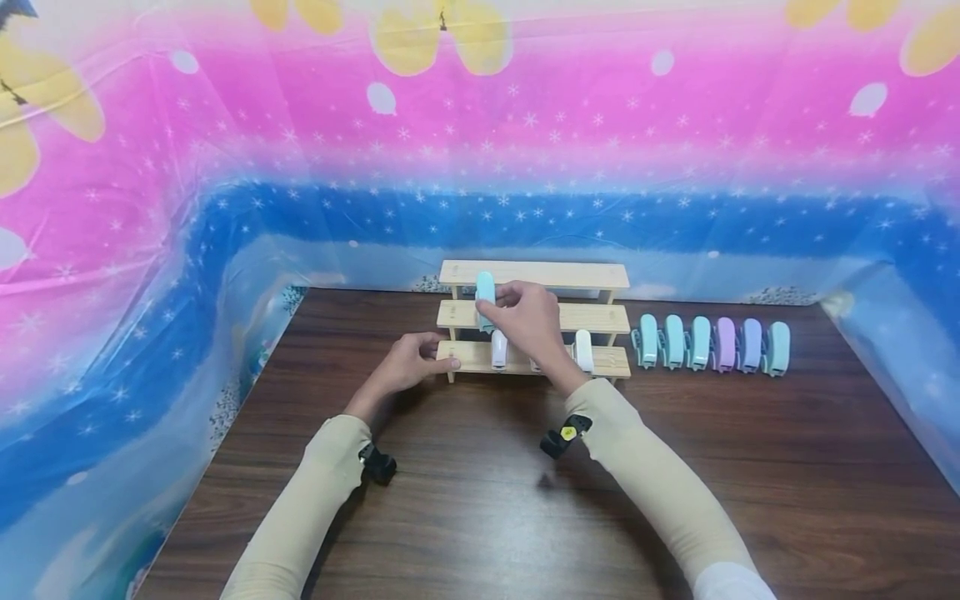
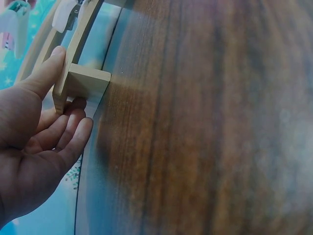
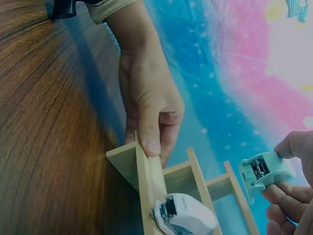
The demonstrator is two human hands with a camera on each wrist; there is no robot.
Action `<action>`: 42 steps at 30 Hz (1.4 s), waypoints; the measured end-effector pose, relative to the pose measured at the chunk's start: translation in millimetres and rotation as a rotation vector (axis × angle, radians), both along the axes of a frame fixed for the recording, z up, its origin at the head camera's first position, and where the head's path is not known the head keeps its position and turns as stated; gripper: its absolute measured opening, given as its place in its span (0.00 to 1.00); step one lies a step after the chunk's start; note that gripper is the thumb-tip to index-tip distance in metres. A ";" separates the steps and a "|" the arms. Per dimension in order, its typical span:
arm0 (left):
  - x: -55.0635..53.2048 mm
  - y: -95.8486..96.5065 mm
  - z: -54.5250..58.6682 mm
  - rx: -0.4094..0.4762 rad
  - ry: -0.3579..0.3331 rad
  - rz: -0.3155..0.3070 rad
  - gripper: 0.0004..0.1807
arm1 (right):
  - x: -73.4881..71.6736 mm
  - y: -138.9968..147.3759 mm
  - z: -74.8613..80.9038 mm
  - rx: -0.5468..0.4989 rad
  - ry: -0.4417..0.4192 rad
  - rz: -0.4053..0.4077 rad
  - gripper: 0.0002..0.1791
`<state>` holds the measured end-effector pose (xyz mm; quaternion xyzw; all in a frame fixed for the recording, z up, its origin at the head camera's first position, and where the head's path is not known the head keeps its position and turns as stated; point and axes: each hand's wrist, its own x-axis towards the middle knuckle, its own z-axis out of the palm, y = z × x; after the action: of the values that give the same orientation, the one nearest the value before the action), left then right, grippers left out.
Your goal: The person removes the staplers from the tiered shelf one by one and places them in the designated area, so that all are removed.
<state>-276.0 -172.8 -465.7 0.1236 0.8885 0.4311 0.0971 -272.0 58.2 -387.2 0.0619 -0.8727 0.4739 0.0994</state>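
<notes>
My right hand (image 1: 528, 321) pinches a mint-green hole punch (image 1: 485, 287) between thumb and fingers. It holds the punch over the left part of the middle tier of a wooden three-tier rack (image 1: 592, 317). In the right wrist view the metal spring of this mint punch (image 3: 260, 167) shows. My left hand (image 1: 408, 362) grips the left end of the lowest tier, thumb on top and fingers beneath, as the left wrist view shows. A pale whitish punch (image 1: 498, 350) and a white punch (image 1: 583, 350) stand on that lowest tier; my right wrist hides part of the space between them.
To the right of the rack, several punches stand in a row on the dark wooden table (image 1: 480, 517): mint ones (image 1: 673, 342), a purple one (image 1: 723, 343) and a blue-violet one (image 1: 749, 344). A patterned pink and blue cloth (image 1: 555, 158) hangs behind the table.
</notes>
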 end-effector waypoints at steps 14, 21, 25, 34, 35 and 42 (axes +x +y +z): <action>-0.8 -1.3 -1.3 -0.010 0.000 0.001 0.34 | 9.2 30.0 8.3 -0.007 0.047 -0.022 0.20; -0.9 -1.2 -1.5 -0.012 -0.003 -0.003 0.35 | 13.0 47.7 10.7 -0.011 0.059 -0.031 0.20; -1.0 -1.7 -1.8 0.000 -0.012 -0.007 0.35 | 13.3 57.9 10.1 -0.014 0.070 -0.047 0.19; -1.6 -0.8 -1.0 0.020 -0.008 -0.009 0.32 | 17.2 81.2 13.9 -0.010 0.036 -0.108 0.22; -1.7 -0.6 -1.0 0.017 -0.003 -0.009 0.32 | 17.9 83.8 14.6 -0.014 0.033 -0.112 0.21; 0.0 0.0 0.9 0.010 0.015 -0.014 0.31 | 21.1 106.6 15.1 0.001 0.037 -0.142 0.20</action>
<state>-276.0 -172.7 -464.9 0.1336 0.8861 0.4340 0.0927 -250.9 164.8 -372.2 0.0088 -0.8732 0.4640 0.1489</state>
